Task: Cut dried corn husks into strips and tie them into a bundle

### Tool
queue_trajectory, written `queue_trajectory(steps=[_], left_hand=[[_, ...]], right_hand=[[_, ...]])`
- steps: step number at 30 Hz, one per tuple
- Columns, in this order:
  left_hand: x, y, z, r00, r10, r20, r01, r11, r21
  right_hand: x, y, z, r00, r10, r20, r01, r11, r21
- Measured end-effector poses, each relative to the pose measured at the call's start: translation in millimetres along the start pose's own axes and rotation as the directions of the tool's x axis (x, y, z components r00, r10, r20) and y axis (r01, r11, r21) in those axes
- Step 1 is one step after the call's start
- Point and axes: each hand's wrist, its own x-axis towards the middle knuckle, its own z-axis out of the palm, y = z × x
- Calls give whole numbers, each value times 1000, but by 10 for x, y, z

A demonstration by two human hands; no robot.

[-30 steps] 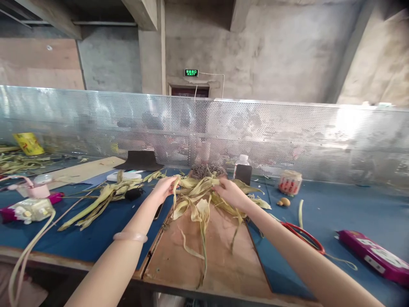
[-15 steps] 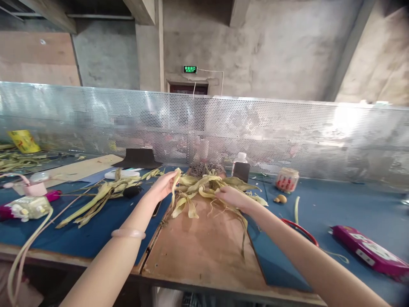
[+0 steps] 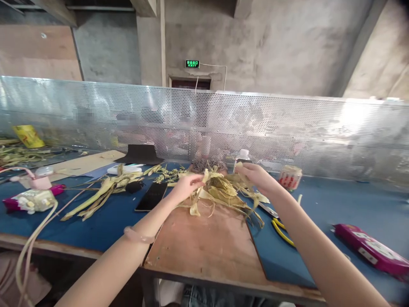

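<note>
Fingers [image 3: 195, 181] of the left hand [image 3: 187, 186] pinching the left end of the dry leaves [image 3: 223, 192], thumb and fingers pressed together on a pale strip. Right hand [image 3: 257, 177] curling over the far right side of the same leaves, fingers bent and closing on them. Leaves lying in a bunch at the far end of the wooden board [image 3: 207, 243], in the middle of the blue table [image 3: 335, 204]. Lying just left of the left hand, a black phone [image 3: 151, 196]. Resting further left, another heap of long leaves [image 3: 102, 192]. Peeking out near the right forearm, yellow pliers [image 3: 281, 228]. Lying at the right edge, a pink box [image 3: 372, 251]. Standing along the far side, a shiny metal fence [image 3: 287, 128] full of little holes.
</note>
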Motion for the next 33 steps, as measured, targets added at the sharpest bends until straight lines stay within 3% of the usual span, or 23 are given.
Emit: queue_trajectory(steps=[3, 4, 7, 9, 12, 15, 17, 20, 24, 29, 33], left_hand=[[-28, 89, 154, 995, 85, 49, -94, 974, 206], [-35, 119, 176, 994, 111, 14, -111, 966, 236], [-57, 197, 188, 993, 77, -89, -66, 991, 119], [-75, 226, 185, 998, -64, -1, 63, 989, -131], [-103, 243, 186, 955, -172, 240, 265, 859, -438], [-122, 258, 187, 936, -178, 304, 316, 806, -501], [-129, 270, 188, 935, -171, 310, 310, 818, -484], [-125, 269, 192, 944, -175, 280, 291, 840, -457], [-101, 229, 189, 956, -209, 204, 280, 859, -429], [-103, 227, 178, 963, -206, 173, 250, 920, -300], [-127, 263, 212, 962, -158, 223, 205, 956, -208]], right_hand=[[-26, -24, 134, 979, -130, -154, 141, 988, 60], [-50, -36, 204, 941, -236, -241, 243, 970, 1], [-166, -34, 436, 740, -560, -373, 508, 828, -238], [-256, 29, 579, 664, -667, -337, 577, 744, -337], [-349, 204, 742, 687, -710, -153, 606, 677, -418], [-354, 369, 839, 663, -748, 34, 668, 571, -477], [-328, 423, 880, 654, -753, 73, 674, 537, -508], [-302, 433, 928, 693, -721, 11, 646, 613, -455], [-333, 422, 982, 780, -626, -31, 606, 766, -216], [-368, 419, 1035, 940, -295, -169, 311, 948, 75], [-359, 404, 1036, 965, -209, -157, 225, 970, 90]])
